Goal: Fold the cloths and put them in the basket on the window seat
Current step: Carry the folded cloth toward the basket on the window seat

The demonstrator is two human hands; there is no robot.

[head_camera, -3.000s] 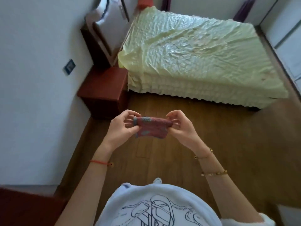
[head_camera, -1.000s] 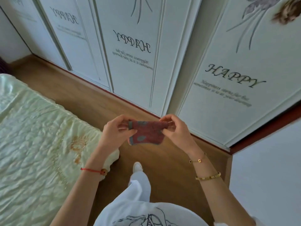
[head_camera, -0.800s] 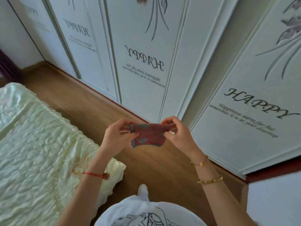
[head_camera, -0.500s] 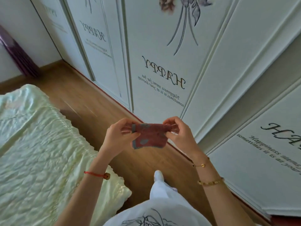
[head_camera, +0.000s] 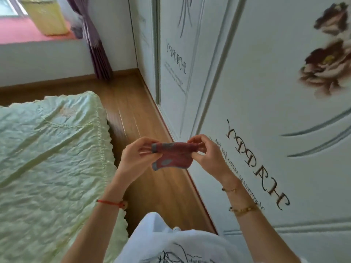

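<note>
left hand [head_camera: 134, 160] and right hand [head_camera: 209, 158] pinch red cloth [head_camera: 174, 157]; yellow basket [head_camera: 47, 18] contents hidden.

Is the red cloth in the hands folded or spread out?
Folded. The red cloth is a small doubled-over bundle, its top fold pinched at either end by the left hand and right hand.

Red cloth [head_camera: 173, 158] between left grip [head_camera: 135, 160] and right grip [head_camera: 208, 156]; bed [head_camera: 47, 158] left, wardrobe [head_camera: 266, 111] right, basket [head_camera: 47, 18] on window seat [head_camera: 19, 33].
</note>
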